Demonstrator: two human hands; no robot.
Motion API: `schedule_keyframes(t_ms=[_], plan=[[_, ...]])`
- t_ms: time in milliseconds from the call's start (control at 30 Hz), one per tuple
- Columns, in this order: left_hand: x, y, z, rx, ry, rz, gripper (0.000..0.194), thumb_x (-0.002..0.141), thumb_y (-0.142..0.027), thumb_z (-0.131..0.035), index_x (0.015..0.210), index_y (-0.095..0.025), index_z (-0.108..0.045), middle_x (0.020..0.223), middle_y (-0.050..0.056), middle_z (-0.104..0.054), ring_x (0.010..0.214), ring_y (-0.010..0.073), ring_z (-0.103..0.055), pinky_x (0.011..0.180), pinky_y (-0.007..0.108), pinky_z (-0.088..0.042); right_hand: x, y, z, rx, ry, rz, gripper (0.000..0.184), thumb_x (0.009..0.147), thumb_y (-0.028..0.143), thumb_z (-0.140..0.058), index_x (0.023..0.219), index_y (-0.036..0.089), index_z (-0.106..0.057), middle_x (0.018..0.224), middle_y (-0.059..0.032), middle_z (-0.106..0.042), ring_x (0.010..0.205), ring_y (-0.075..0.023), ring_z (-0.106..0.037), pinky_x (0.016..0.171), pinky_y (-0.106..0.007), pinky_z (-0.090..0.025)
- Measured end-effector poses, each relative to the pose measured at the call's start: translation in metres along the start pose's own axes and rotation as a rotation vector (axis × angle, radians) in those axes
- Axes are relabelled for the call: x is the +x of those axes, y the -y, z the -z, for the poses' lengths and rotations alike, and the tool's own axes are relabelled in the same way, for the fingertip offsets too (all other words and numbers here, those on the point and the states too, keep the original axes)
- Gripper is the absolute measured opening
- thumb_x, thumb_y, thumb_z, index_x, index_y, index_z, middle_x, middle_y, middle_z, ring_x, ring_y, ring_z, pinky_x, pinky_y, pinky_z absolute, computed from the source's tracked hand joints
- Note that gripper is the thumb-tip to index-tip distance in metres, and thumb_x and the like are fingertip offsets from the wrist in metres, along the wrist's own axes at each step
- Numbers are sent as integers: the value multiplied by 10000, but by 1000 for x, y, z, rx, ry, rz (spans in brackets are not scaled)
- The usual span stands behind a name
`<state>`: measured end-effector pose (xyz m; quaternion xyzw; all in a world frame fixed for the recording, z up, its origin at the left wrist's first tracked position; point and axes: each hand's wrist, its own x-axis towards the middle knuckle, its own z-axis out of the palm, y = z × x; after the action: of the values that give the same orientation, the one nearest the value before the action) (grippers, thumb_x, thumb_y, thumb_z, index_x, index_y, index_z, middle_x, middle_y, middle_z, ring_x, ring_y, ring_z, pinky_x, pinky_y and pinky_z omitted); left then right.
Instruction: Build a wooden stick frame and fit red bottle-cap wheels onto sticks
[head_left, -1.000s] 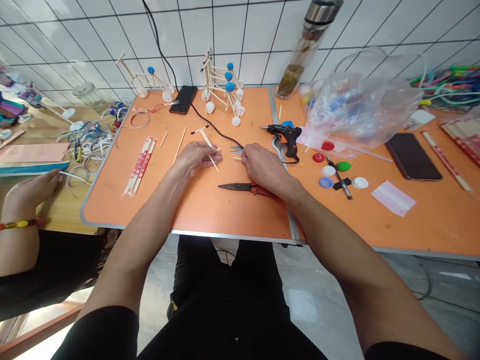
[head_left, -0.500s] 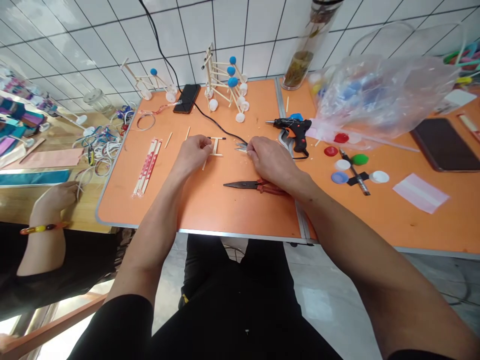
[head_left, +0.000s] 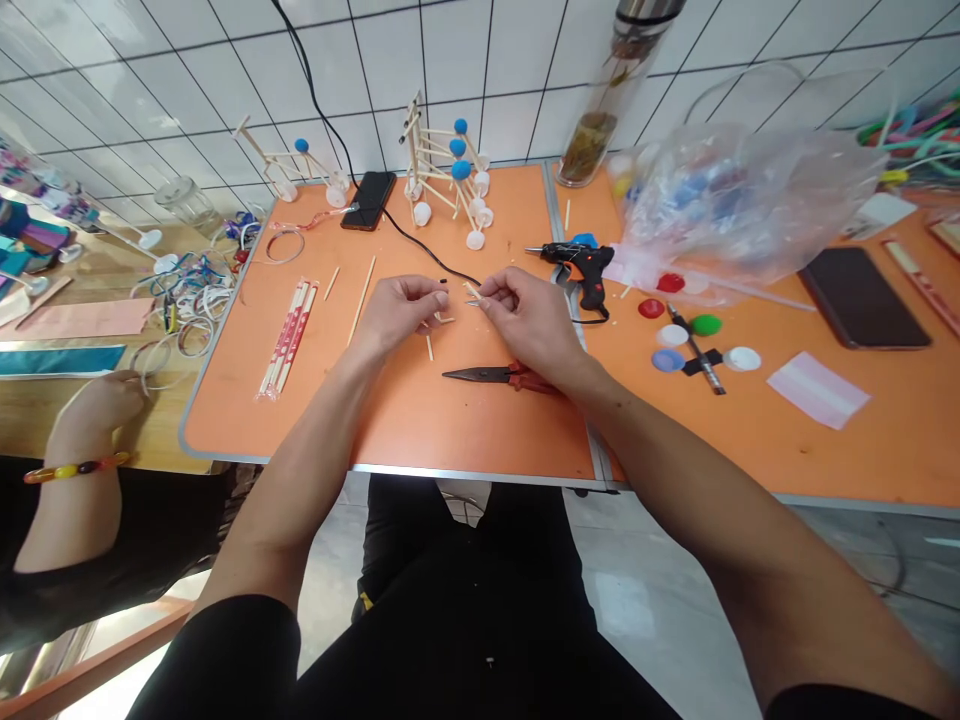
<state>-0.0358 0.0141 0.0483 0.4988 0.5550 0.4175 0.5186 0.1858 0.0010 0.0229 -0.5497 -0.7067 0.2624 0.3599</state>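
My left hand (head_left: 401,312) pinches a small frame of glued wooden sticks (head_left: 430,348); one dark stick end pokes out by the thumb, and the rest is mostly hidden by the fingers. Close by on the right, my right hand (head_left: 529,315) holds a short piece of wooden stick (head_left: 472,290) between thumb and fingertips. Bits of a silvery metal tool show beside those fingertips, its kind unclear. Needle-nose pliers (head_left: 487,375) with red handles lie just below my right hand. A black hot glue gun (head_left: 577,265) rests on the orange table (head_left: 450,430) to the right.
Several stick models with blue and white caps (head_left: 457,170) stand at the back beside a phone (head_left: 367,200). Wrapped chopsticks (head_left: 289,335) lie left. Right are bottle caps (head_left: 705,325), a plastic bag (head_left: 742,210) and another phone (head_left: 862,298). Another person's hand (head_left: 105,410) is far left.
My left hand has turned the stick frame and brought it closer to my right hand. My right hand has raised the short stick piece into view. The pliers stay put.
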Motion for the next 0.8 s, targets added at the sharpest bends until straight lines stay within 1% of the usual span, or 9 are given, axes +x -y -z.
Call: schedule_keyframes(t_ms=[100, 200, 267, 333, 367, 467, 533, 667, 800], plan=[[-5, 4, -16, -141, 73, 20, 144, 874, -199, -1037, 884, -155, -901, 811, 30, -839, 648, 109, -724, 614, 210, -573, -7, 7, -11, 124, -54, -7, 126, 1060, 339, -698, 1117, 245, -760, 1106, -72, -875, 973, -261, -788, 921, -383, -623], [-6, 9, -27, -232, 65, -3, 237, 871, -251, -1066, 780, -163, -865, 730, 7, -786, 653, 96, -712, 637, 189, -574, -12, 18, -18, 144, -63, 19, 105, 1070, 301, -667, 1107, 250, -750, 1066, -57, -874, 952, -248, -794, 921, -373, -628], [-6, 11, -30, -255, 24, -33, 263, 892, -252, -1049, 753, -173, -840, 726, -4, -776, 676, 95, -718, 670, 184, -587, -10, 23, -12, 122, -3, 28, 148, 1085, 282, -641, 1154, 244, -767, 1123, -65, -889, 979, -249, -804, 921, -369, -627], [-5, 11, -29, -251, -8, -53, 288, 911, -273, -1034, 763, -184, -804, 751, -9, -788, 705, 101, -739, 699, 186, -606, -3, 21, 8, 36, 95, 28, 199, 1083, 272, -658, 1221, 233, -796, 1179, -79, -896, 1030, -266, -816, 939, -377, -620], [-4, 10, -28, -257, -20, -56, 284, 930, -283, -1014, 792, -191, -783, 790, -3, -817, 724, 112, -763, 693, 191, -612, 2, 16, 21, -58, 111, 14, 223, 1066, 257, -680, 1247, 228, -807, 1176, -85, -894, 1062, -281, -818, 967, -389, -610], [-4, 6, -23, -272, -64, -70, 312, 1004, -341, -949, 876, -216, -694, 812, 4, -852, 676, 118, -778, 648, 190, -600, 17, -14, 66, -358, -148, -196, 296, 1089, 228, -612, 1324, 192, -790, 1222, -159, -870, 1162, -341, -785, 1068, -460, -577], [-4, 4, -22, -266, -53, -64, 303, 1048, -332, -902, 894, -224, -665, 743, -17, -818, 549, 103, -715, 549, 184, -528, 24, -37, 86, -458, -149, -342, 359, 1043, 232, -667, 1390, 178, -741, 1286, -210, -855, 1201, -380, -756, 1049, -496, -578], [-4, 3, -24, -266, -2, -50, 286, 1085, -266, -838, 869, -225, -656, 643, -52, -748, 398, 69, -575, 428, 200, -378, 28, -62, 86, -584, -69, -452, 482, 986, 380, -783, 1420, 195, -687, 1368, -243, -838, 1221, -450, -762, 1021, -553, -598], [-2, 7, -25, -248, 38, -36, 259, 1063, -267, -868, 891, -219, -681, 644, -47, -757, 406, 67, -584, 432, 199, -388, 29, -60, 75, -638, -67, -473, 587, 989, 324, -731, 1545, 176, -611, 1377, -255, -843, 1252, -478, -775, 1073, -602, -586]])
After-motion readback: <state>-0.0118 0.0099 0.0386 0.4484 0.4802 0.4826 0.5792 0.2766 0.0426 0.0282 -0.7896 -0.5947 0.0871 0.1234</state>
